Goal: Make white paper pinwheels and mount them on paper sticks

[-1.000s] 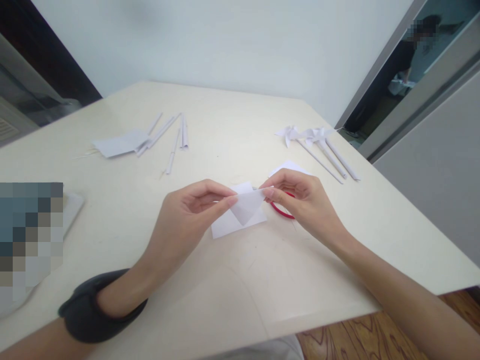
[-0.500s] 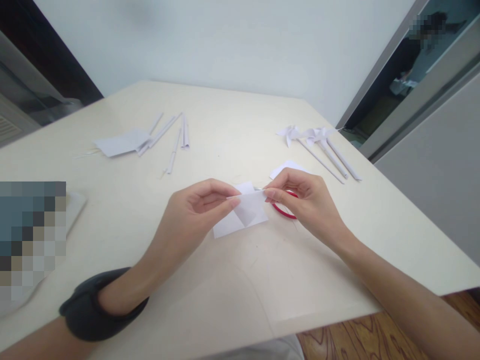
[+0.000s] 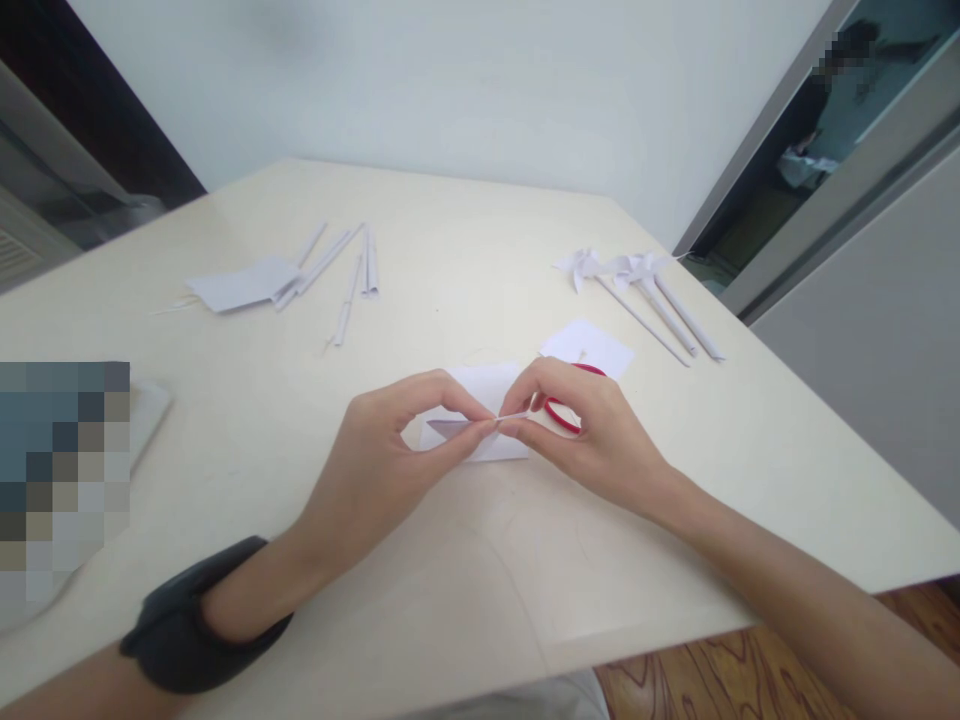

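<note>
My left hand (image 3: 409, 430) and my right hand (image 3: 585, 425) meet over the middle of the table, thumbs and fingertips pinched close together. Between them is a small folded white paper (image 3: 448, 428), seen nearly edge-on, its fold partly hidden by the fingers. Directly beneath lies a flat white sheet (image 3: 480, 380). Scissors with red handles (image 3: 562, 416) rest under and beside my right hand, their blades hidden. Behind that hand is another white sheet (image 3: 600, 348) with a small pale bit on it.
Paper pinwheels (image 3: 637, 270) with rolled paper sticks (image 3: 679, 322) lie at the right. Several paper rolls (image 3: 345, 300) and a sheet (image 3: 244, 285) are at the back left. A blurred-out object sits at the left edge. A person (image 3: 814, 110) shows through the doorway.
My hands have come together and slightly lower, and the folded paper has turned from facing me to nearly edge-on. More of the sheet and scissors behind my right hand now shows.
</note>
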`<state>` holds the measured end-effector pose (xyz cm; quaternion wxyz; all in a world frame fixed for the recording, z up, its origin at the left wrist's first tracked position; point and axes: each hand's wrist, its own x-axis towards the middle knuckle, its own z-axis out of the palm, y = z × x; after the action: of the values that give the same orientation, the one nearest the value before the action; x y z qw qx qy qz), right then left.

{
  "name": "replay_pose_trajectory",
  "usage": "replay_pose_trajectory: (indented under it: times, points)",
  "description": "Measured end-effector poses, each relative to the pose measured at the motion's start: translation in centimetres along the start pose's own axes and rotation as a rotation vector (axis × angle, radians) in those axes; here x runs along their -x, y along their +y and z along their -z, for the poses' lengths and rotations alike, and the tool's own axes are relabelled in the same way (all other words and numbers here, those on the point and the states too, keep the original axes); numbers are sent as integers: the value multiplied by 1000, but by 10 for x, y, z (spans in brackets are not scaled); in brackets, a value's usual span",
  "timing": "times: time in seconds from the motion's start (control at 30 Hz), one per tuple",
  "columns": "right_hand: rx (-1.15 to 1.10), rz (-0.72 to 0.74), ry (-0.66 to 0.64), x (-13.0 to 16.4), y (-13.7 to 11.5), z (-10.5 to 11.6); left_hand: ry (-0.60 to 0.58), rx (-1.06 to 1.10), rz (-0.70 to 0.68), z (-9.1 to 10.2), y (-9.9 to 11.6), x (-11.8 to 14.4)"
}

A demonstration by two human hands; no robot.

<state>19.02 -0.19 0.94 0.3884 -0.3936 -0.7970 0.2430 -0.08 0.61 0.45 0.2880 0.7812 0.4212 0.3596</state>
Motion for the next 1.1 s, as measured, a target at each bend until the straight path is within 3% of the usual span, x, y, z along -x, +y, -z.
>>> replay_pose_trajectory:
  times: [0.2,0.47,0.73,0.97,1.1]
  points:
    - [-21,12,55,-1,-2,1,4,34,34,0,0,-3]
    - [-127,-120,100,-3,-2,6,66,187,161,5,-5,-8]
    - [-31,-64,59,-2,-3,7,97,109,135,6,-3,-7]
    - [-3,-43,-13,-2,1,5,97,-65,8,5,-5,-5]
    - [35,-51,-8,-2,2,3,86,-61,-6,2,-4,-4]
